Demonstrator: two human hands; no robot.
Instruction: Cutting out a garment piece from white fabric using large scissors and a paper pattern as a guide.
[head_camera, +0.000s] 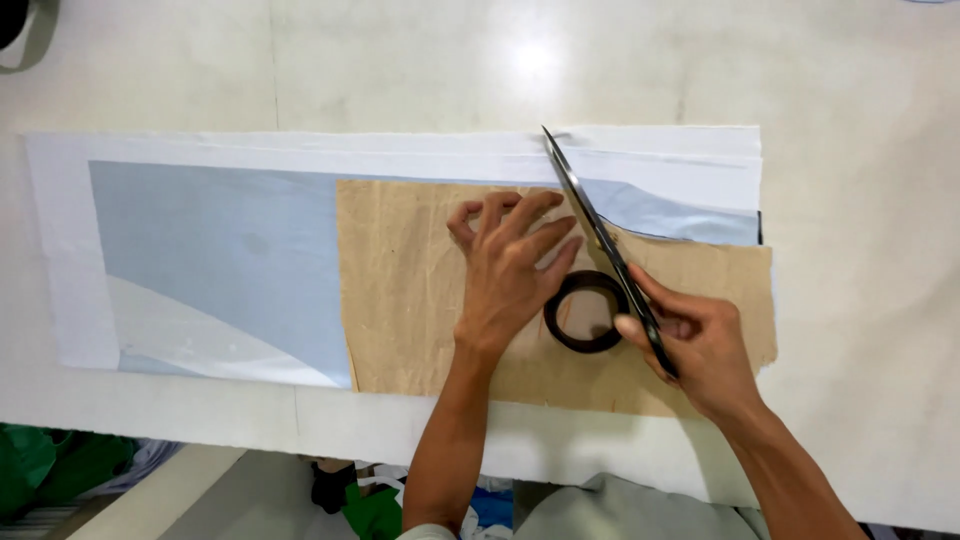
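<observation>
My left hand (510, 270) lies flat with spread fingers on a tan paper pattern piece (410, 290), pressing it onto layered pale blue fabric (220, 250) and white fabric (400, 150). My right hand (700, 345) grips the handles of long black scissors (590, 225). Their blades point up and to the left along the pattern's upper right edge, with the tip at the white fabric's top. A black ring (585, 312) rests on the pattern between my hands.
The fabric lies on a large white table (860, 200). Below the table's near edge (200, 430), green fabric scraps (40, 470) and other cloth pieces lie on the floor. A dark object (15, 25) sits at the top left corner.
</observation>
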